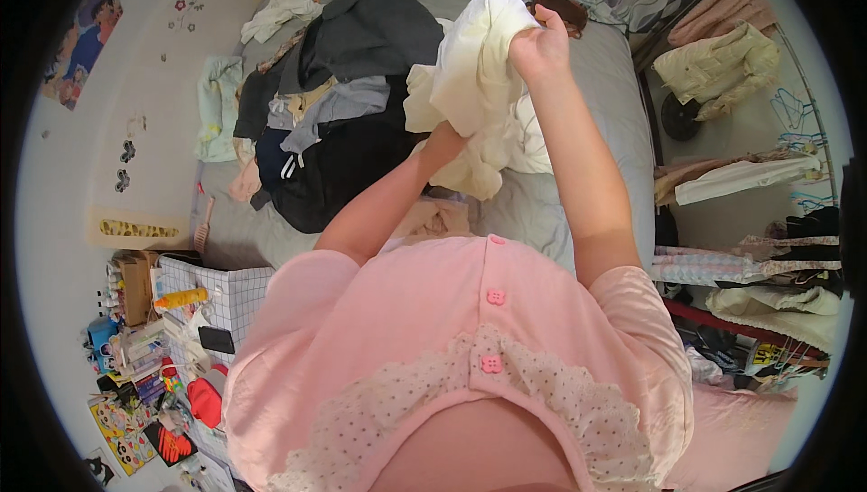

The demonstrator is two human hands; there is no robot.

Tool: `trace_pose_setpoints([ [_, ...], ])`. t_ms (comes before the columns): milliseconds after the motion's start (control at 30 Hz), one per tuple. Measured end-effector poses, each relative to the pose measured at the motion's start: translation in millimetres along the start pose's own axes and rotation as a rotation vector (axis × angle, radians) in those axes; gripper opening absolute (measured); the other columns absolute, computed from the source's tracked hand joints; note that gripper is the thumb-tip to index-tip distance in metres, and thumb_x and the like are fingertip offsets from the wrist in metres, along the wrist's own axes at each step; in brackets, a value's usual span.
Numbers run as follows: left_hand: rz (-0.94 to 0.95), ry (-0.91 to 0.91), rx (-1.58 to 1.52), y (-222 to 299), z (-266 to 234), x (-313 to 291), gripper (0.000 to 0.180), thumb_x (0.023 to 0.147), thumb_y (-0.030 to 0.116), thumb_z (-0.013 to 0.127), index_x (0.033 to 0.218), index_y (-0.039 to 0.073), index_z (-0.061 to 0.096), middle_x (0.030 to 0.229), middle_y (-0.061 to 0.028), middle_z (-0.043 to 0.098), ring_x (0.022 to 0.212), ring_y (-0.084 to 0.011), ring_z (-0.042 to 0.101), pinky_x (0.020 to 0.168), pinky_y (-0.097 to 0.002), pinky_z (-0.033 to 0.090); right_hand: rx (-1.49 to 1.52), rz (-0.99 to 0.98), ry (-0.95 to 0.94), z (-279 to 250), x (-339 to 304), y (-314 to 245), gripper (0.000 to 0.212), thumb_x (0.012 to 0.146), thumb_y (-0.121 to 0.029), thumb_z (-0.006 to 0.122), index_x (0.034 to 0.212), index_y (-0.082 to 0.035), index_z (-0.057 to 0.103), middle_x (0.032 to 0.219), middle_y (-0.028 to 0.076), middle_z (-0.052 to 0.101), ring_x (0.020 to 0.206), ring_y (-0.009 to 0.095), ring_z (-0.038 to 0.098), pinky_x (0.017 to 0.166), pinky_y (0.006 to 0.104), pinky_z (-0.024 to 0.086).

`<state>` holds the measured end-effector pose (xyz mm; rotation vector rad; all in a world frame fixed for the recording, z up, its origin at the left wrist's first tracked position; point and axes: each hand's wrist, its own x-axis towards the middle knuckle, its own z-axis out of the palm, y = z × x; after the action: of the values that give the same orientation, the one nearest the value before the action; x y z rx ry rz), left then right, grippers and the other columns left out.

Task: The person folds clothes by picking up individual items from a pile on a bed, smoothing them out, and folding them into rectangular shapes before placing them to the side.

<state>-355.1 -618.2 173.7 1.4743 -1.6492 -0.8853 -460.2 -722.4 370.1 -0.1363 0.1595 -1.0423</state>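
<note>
The right hand is pinching the upper right edge of a cream garment between its thumb and curled fingers, while the left hand is passing under a hanging fold, so that I cannot tell whether its fingers are spread or closing. The garment is hanging between the two hands over the bed, lying mainly to the left of the right-hand grip and drooping toward the wearer; its long axis is running roughly from the far side of the bed to the near side. The right hand is sitting nearer the upper end, the left nearer the middle. Just beyond the right fingers a brown item is lying, its kind unclear. Under the cream folds a white cloth is resting on the sheet, and left of it a heap is spreading: a charcoal garment, a light grey garment and a black garment. At the lower left a white grid-patterned bin is standing, its contents too shaded to make out, with a brown cardboard box standing beside it. On the right a rail is carrying blue hangers and a cream padded jacket
</note>
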Motion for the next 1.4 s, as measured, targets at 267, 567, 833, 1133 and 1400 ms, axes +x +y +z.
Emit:
trace_pose_setpoints([
  [267,-0.292,-0.041,-1.406,85,-82,13,0.041,0.090,0.030,0.031,0.122,0.004,0.035,0.119,-0.0117,0.046,0.106,-0.0263,0.047,0.089,-0.0407,0.039,-1.279,0.403,-0.198,-167,-12,-49,0.047,0.083,-0.029,0.046,0.122,-0.005,0.036,0.120,0.001,0.045,0.112,0.015,0.040,0.093,0.0380,0.027],
  [567,-0.159,0.116,-1.765,57,-94,28,0.043,0.091,0.031,0.027,0.117,-0.001,0.036,0.120,-0.0179,0.041,0.113,-0.0324,0.038,0.097,-0.0462,0.028,-1.025,0.543,-0.206,-182,-83,-3,0.050,0.082,-0.020,0.049,0.127,-0.010,0.030,0.119,0.008,0.044,0.106,0.014,0.043,0.087,0.0289,0.035],
  [833,-0.164,0.088,-1.641,75,-89,31,0.044,0.086,0.035,0.043,0.111,0.000,0.040,0.116,-0.0154,0.043,0.108,-0.0303,0.041,0.097,-0.0423,0.029,-1.504,0.396,-0.091,-175,-54,26,0.026,0.078,-0.013,0.048,0.101,-0.002,0.052,0.093,0.004,0.058,0.083,0.011,0.056,0.070,0.0262,0.045],
  [1133,-0.434,0.030,-0.253,80,-44,-13,0.054,0.075,0.024,0.060,0.119,0.006,0.035,0.109,-0.0062,0.048,0.105,-0.0133,0.044,0.086,-0.0293,0.037,-0.760,0.388,-0.055,-95,-39,7,0.023,0.082,-0.011,0.047,0.103,-0.001,0.049,0.098,0.007,0.056,0.088,0.015,0.056,0.073,0.0276,0.047],
  [1400,-0.593,0.029,-1.334,48,-46,-10,0.028,0.085,0.009,0.033,0.110,-0.001,0.043,0.106,-0.0126,0.053,0.093,-0.0235,0.055,0.083,-0.0376,0.045,-1.137,0.198,-0.169,-122,-56,9,0.036,0.085,-0.022,0.046,0.114,0.000,0.043,0.106,0.010,0.052,0.098,0.016,0.050,0.084,0.0270,0.039],
])
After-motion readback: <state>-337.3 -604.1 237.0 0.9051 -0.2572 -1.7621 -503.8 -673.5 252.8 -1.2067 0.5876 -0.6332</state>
